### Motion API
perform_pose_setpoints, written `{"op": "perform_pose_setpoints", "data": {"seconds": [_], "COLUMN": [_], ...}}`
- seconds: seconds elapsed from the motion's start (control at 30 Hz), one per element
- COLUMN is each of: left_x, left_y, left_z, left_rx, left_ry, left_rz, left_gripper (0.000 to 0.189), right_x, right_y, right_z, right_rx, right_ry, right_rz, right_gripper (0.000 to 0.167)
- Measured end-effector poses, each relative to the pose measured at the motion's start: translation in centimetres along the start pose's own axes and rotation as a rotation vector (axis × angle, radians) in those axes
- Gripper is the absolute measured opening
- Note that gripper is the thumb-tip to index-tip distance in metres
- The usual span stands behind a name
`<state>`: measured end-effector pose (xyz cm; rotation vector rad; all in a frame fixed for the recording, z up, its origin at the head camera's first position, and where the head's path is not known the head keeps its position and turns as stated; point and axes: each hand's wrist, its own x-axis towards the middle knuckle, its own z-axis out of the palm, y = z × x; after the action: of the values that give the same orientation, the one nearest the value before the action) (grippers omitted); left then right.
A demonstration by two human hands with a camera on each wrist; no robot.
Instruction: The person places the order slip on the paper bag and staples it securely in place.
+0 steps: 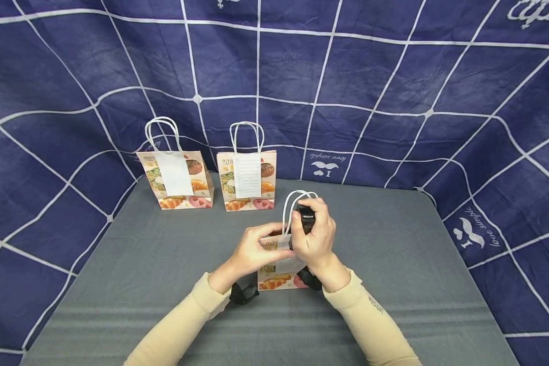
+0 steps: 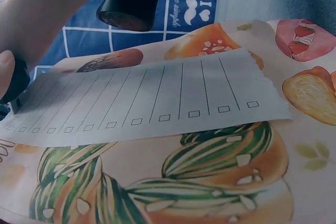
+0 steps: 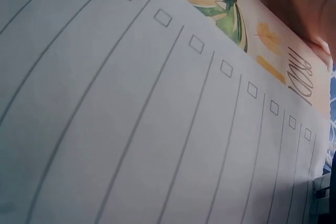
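A paper bag (image 1: 274,282) printed with breads stands in front of me, its white twisted handles (image 1: 285,213) upright. Over its front lies a paper slip (image 2: 157,98) ruled with lines and small checkboxes. My left hand (image 1: 249,250) pinches the bag's top edge at the left, thumb on the front. A black stapler (image 1: 307,216) is gripped in my right hand (image 1: 317,238) at the bag's top edge, over the slip's upper end. In the right wrist view the slip fills most of the picture, and only a bit of the stapler (image 3: 323,192) shows.
Two similar bags stand farther back on the grey table (image 1: 375,244): a left bag (image 1: 200,178) with a blank-looking white slip, and a middle bag (image 1: 267,178) with a lined slip. Behind the table hangs a blue cloth (image 1: 283,66) with white grid lines.
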<state>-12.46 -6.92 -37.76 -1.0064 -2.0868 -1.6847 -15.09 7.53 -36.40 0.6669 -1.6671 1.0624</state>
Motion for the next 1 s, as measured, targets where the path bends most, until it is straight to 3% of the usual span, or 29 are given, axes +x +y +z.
{"op": "perform_pose_setpoints", "data": {"seconds": [0.2,0.53,0.87,1.0], "left_x": [0.1,0.0,0.1,0.1], "left_y": [-0.1,-0.3,-0.4,-0.3], "left_z": [0.1,0.2,0.3,0.2], "left_rx": [0.043,0.043,0.063,0.066], "left_ry": [0.017,0.026,0.035,0.036], "left_rz": [0.067,0.085,0.112,0.090], "left_gripper": [0.041,0.041,0.042,0.041], "right_x": [0.0,0.0,0.0,0.2], "right_y": [0.1,0.0,-0.1,0.0], "right_z": [0.0,-0.2,-2.0,-3.1], "right_rx": [0.000,-0.001,-0.020,0.090], "right_ry": [-0.004,-0.022,-0.191,-0.114], "right_rz": [0.002,0.029,0.040,0.039], "right_gripper": [0.031,0.032,0.053,0.054]}}
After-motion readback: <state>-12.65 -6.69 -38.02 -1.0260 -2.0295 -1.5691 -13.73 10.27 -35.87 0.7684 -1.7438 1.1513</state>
